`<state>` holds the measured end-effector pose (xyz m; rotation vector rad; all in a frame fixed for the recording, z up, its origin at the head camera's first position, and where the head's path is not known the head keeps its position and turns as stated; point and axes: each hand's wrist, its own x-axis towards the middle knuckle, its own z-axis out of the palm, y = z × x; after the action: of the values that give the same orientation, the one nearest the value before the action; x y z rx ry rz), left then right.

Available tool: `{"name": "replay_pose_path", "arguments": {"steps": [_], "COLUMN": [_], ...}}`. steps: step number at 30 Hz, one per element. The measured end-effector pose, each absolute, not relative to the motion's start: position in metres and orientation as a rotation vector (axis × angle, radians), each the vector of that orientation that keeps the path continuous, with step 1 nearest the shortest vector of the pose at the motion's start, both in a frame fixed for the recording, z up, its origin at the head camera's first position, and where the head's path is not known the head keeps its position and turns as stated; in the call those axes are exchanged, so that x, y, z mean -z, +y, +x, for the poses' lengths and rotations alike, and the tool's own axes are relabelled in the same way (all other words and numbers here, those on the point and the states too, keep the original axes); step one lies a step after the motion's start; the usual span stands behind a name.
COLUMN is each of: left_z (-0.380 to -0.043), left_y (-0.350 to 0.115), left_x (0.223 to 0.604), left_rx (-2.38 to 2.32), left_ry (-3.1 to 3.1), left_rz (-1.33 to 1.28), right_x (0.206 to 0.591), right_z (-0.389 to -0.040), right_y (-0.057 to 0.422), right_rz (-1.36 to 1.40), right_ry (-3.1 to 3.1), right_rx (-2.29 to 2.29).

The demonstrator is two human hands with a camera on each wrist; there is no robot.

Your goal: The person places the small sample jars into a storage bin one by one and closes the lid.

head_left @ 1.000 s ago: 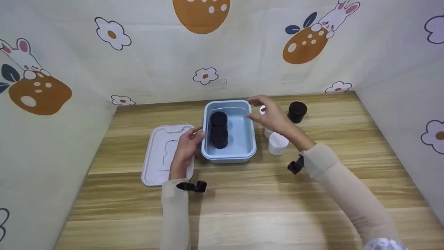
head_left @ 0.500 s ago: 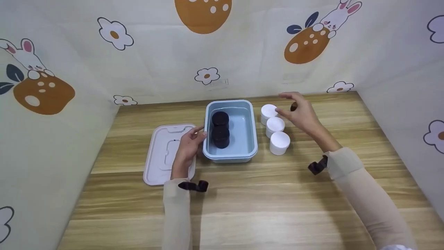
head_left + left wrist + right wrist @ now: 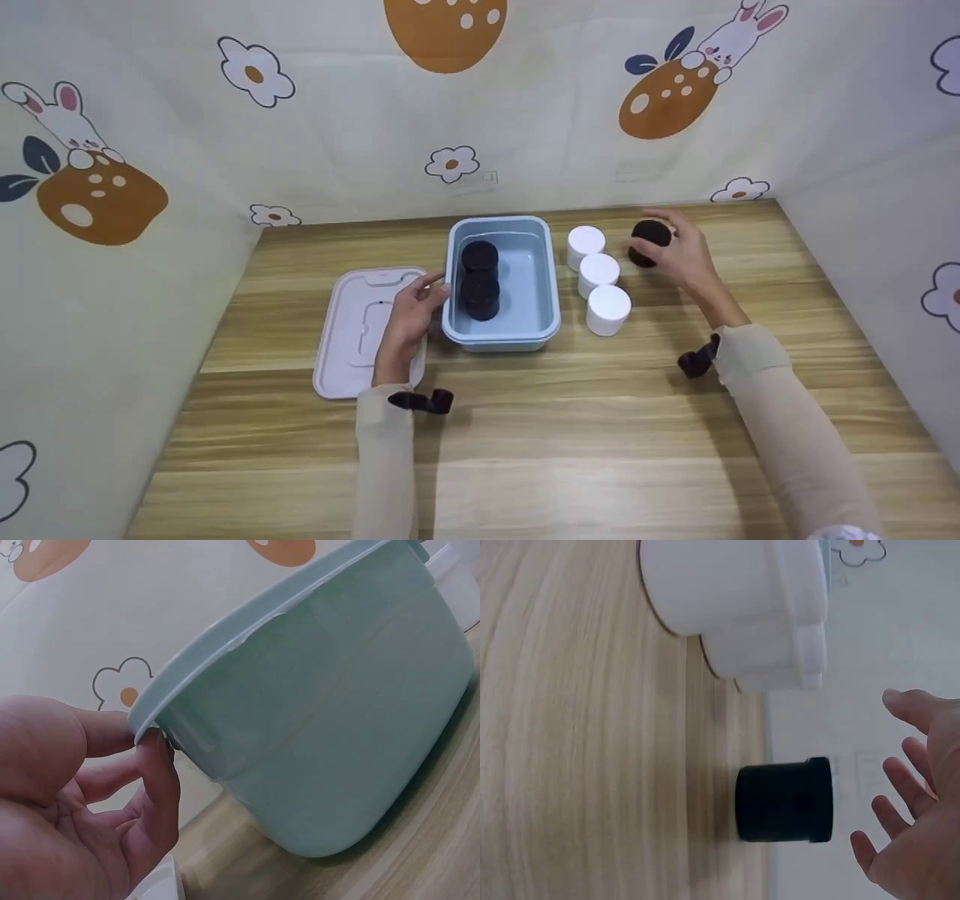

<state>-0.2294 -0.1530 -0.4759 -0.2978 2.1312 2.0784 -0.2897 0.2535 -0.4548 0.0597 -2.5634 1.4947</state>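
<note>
In the head view, a light blue plastic box (image 3: 501, 339) stands on the table with two black lidded jars (image 3: 481, 294) inside, along its left side. My left hand (image 3: 407, 321) pinches the box's left rim, thumb on top and a finger beneath, as the left wrist view shows. Right of the box, my right hand (image 3: 691, 261) reaches over a third black jar (image 3: 651, 234) standing on the table. Its fingers are spread and hold nothing; the right wrist view shows a gap between the fingers and the black jar (image 3: 784, 801).
Three white lidded jars (image 3: 608, 309) stand in a row between the box and the lone black jar. A pale lid (image 3: 337, 367) lies left of the box, partly under my left forearm. A patterned cloth wall (image 3: 360, 150) rises behind the table.
My right hand has moved right, from the box's right rim past the white jars to the lone black jar. The left hand has stayed at the box rim.
</note>
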Motion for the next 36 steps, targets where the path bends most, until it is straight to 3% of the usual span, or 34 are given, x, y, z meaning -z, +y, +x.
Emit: {"name": "replay_pose_path", "arguments": {"steps": [36], "left_z": [-0.228], "left_y": [-0.152], "left_x": [0.475], "left_rx": [-2.097], "left_ry": [2.154], "left_rz": [-0.280], "right_x": [0.496], "right_z": [-0.317], "right_y": [0.268], "right_rz": [-0.184], "right_ry": [-2.639], "right_rx": [-1.645]}}
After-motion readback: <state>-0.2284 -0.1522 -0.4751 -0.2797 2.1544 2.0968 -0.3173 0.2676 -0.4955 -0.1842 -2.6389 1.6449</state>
